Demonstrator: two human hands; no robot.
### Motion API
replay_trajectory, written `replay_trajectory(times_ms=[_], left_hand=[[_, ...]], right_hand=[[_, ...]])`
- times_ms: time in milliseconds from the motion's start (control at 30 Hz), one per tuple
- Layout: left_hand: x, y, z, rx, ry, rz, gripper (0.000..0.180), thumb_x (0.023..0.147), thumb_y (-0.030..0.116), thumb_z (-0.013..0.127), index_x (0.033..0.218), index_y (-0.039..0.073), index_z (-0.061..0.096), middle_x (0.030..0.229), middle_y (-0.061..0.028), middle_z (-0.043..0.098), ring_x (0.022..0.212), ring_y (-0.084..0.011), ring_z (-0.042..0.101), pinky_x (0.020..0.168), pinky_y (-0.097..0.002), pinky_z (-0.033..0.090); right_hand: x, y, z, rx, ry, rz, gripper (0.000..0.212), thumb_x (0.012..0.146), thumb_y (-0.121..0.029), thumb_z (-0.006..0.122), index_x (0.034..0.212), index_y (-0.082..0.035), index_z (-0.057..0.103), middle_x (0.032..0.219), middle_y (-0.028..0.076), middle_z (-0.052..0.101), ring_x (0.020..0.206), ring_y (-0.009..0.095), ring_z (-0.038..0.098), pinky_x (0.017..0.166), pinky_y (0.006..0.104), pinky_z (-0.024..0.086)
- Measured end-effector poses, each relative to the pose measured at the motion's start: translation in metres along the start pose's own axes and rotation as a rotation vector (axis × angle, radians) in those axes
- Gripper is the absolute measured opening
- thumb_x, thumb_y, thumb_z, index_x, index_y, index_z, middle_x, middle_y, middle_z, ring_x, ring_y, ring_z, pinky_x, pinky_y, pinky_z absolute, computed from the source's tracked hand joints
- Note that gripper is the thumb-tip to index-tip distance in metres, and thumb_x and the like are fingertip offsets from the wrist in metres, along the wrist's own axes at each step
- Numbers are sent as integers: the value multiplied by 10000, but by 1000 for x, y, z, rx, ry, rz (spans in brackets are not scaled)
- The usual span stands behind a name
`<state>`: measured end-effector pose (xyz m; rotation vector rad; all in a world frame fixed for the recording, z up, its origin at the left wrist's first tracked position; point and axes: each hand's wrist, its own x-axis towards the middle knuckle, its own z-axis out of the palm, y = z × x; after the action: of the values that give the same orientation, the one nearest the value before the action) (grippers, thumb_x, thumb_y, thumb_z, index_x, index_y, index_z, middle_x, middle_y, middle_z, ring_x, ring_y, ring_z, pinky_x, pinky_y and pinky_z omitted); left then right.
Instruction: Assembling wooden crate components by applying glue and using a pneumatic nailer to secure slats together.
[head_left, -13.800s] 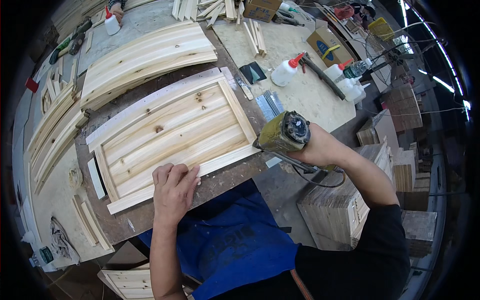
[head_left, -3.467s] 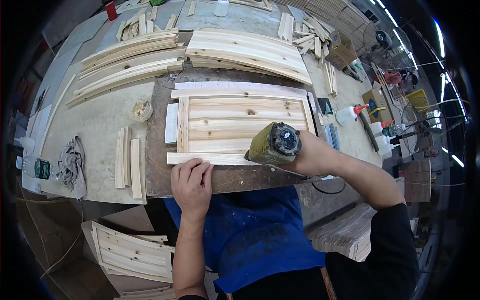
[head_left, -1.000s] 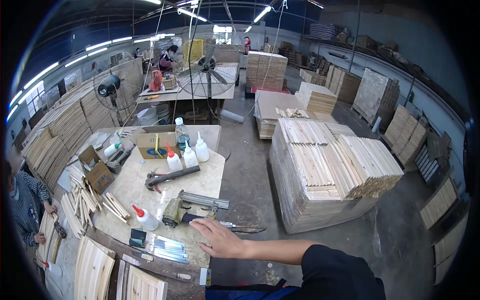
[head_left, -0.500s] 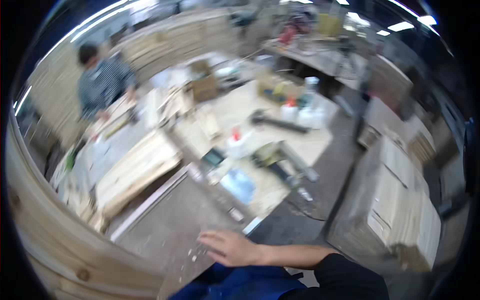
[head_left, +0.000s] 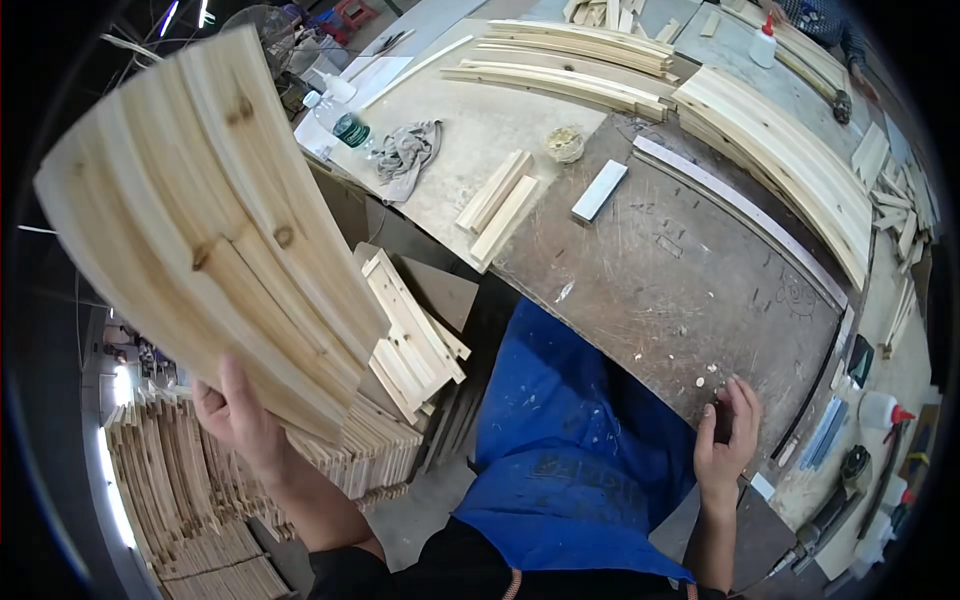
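Left hand (head_left: 245,425) pinches the wooden panel (head_left: 215,190) by its lower edge, up at left beside the brown bench (head_left: 670,310), likely to clear it. Right hand (head_left: 728,440), half-curled, thumb apart, nothing visible in it; bench contact I can't tell. I'd read the curved pale strip (head_left: 740,210) and white block (head_left: 600,190) as stops.

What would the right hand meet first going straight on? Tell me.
Small chips aside, likely the pale curved strip on the dark board; how high the right hand sits is unclear.

Pale wooden panel (head_left: 220,220) streaked and knotted brown, blue apron (head_left: 560,430), brown tabletop (head_left: 650,280), grey rag (head_left: 408,155), co-worker's dark, possibly checked sleeve (head_left: 853,46)
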<state>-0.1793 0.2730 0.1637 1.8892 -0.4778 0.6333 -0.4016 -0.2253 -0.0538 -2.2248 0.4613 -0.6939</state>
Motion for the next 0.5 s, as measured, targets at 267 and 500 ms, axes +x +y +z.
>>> replay_trajectory(times_ms=[267,500], left_hand=[[-13,-126,69,127,325,-432,543,1003,-19,558,1542,-72,520,1391,-167,683,1192,-248,704,1040,-385,568],[-67,-243,86,965,-23,-606,644,976,122,608,1598,-7,502,1470,-281,636,1271,-436,692,1068,-469,570]], right_hand=[[-8,5,1,-21,84,21,440,954,50,723,1391,20,674,1397,218,655,1083,321,717,967,407,595],[-5,7,1,-86,83,32,420,949,61,718,1366,24,688,1373,218,679,1127,329,717,987,411,592]])
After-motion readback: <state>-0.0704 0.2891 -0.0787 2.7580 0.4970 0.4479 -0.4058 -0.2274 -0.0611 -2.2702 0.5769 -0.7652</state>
